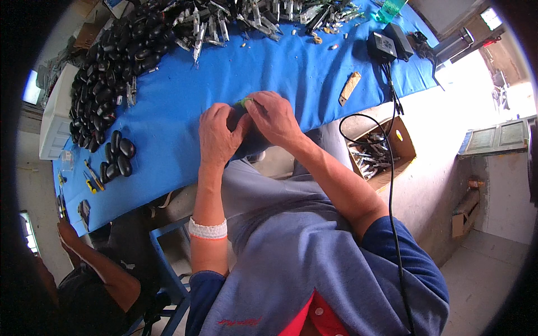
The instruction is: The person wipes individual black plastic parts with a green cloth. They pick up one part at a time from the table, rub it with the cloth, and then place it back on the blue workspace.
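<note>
My left hand (pixel 220 136) and my right hand (pixel 271 117) are together at the near edge of the blue cloth (pixel 176 109) on the table. Their thumbs come close to each other over a dark object, mostly hidden, that I cannot identify. A bit of green material (pixel 243 102) shows between the fingers of the two hands. A large pile of black, rounded plastic casings (pixel 107 63) lies to the left, with several more casings (pixel 122 153) in a small group nearer to me.
Metal and clear parts (pixel 252 17) are heaped at the back. A tape-wrapped blade (pixel 350 88) lies right. Black power adapters (pixel 382 45) trail a cable past my right arm. A cardboard box of parts (pixel 403 147) stands below. Screwdrivers (pixel 89 182) and a co-worker's arm (pixel 101 269) are left.
</note>
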### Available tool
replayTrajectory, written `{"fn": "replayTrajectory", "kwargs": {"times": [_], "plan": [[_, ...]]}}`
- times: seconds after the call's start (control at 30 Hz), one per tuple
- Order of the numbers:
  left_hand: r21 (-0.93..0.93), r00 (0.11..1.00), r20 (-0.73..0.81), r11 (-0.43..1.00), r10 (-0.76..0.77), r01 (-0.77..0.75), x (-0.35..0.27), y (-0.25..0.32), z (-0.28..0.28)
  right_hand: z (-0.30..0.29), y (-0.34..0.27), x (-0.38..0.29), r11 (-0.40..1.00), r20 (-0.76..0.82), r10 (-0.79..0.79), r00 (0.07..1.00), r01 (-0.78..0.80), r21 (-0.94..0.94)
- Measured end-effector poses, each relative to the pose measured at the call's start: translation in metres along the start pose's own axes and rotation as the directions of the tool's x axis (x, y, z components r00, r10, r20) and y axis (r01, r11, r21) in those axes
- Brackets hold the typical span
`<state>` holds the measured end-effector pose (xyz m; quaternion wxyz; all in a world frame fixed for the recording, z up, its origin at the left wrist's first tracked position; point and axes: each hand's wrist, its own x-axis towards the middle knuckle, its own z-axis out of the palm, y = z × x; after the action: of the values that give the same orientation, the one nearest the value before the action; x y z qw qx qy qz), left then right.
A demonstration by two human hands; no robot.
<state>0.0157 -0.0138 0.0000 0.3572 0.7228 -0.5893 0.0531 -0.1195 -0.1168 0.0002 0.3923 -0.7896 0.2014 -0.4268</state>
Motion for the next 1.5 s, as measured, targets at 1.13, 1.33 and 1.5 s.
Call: {"fn": "replayTrajectory", "kwargs": {"times": [1.13, 1.33, 1.5], "plan": [[0.04, 1.0, 0.028, 0.999, -0.001, 0.0, 0.0007, -0.0004, -0.0024, -0.003, -0.0012, 0.0011, 0.999, 0.001, 0.025, 1.0, -0.025, 0.029], [0.033, 1.0, 0.003, 0.999, -0.012, 0.012, 0.0013, 0.0015, -0.0023, -0.0031, -0.0016, 0.0004, 0.999, 0.008, 0.04, 0.999, -0.04, 0.02], [0.01, 0.999, 0.018, 0.999, -0.033, 0.032, 0.0009, 0.0006, -0.0031, -0.0013, -0.0008, 0.0003, 0.999, -0.002, 0.028, 1.0, -0.027, 0.043]]}}
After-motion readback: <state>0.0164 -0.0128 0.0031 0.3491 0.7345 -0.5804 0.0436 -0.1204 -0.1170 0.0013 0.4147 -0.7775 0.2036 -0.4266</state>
